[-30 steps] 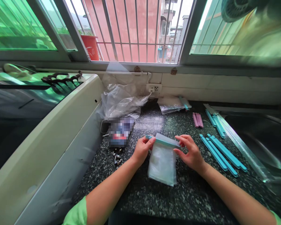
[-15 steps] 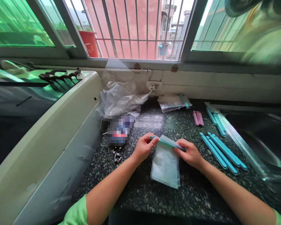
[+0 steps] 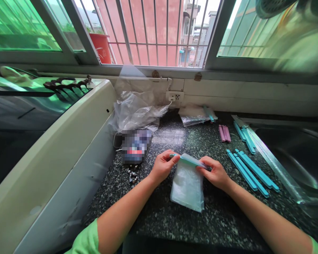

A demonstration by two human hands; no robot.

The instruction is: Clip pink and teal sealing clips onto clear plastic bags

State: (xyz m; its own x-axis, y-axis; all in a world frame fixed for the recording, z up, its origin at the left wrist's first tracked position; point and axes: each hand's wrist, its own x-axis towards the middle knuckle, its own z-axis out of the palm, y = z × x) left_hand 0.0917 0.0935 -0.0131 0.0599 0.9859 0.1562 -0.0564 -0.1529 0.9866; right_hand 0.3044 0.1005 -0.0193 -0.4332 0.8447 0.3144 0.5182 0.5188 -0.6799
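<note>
A blue bag sealing clip lies across the upper part of a clear plastic bag, which hangs below it over the counter. My left hand pinches the clip's left end between thumb and fingers. At the other end, my right hand grips the clip together with the bag's edge, thumb below and fingers on top. Whether the clip is fully closed cannot be made out. Several long blue clips lie to the right of my right hand, with short pink clips farther back.
More blue clips rest by the sink. At the back are a flat clear packet and crumpled plastic. A phone with a beaded strap lies left, beside a white-edged stove. The counter is dark speckled stone.
My right hand's fingers have closed from a loose, spread pose onto the clip's right end. The bag and clip have shifted slightly right. Over the last half second, almost nothing moves.
</note>
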